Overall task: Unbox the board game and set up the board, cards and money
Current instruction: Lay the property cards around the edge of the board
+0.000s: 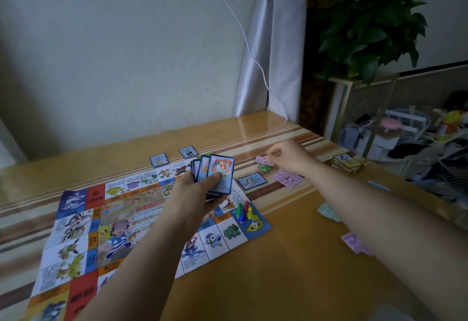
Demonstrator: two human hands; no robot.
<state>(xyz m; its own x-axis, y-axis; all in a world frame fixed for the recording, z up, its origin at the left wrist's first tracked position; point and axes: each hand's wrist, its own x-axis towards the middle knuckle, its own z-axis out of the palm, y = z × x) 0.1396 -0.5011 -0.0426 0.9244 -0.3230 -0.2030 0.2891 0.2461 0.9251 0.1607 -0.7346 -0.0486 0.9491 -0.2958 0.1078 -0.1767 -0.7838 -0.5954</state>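
The paper game board (76, 234) lies unfolded on the wooden table (291, 257). My left hand (200, 194) grips a fanned stack of blue-bordered cards (215, 171) above the board's far right side. My right hand (288, 156) reaches past the board and pinches a pink money note (263, 160) just above the table. Below it lie a green note pile (264, 168) and a pink note pile (287, 177). Single blue cards lie on the table: one (252, 180) right of the board, two (159, 160) (188, 152) beyond it. Coloured pawns (243, 210) and dice (255, 222) stand on the board's corner.
A second card stack with yellow borders (347, 162) sits near the table's right edge. More notes lie near my right forearm: a pale one (329, 211) and a pink one (355, 242). A potted plant (367, 29) and cluttered bins (405, 130) stand right of the table.
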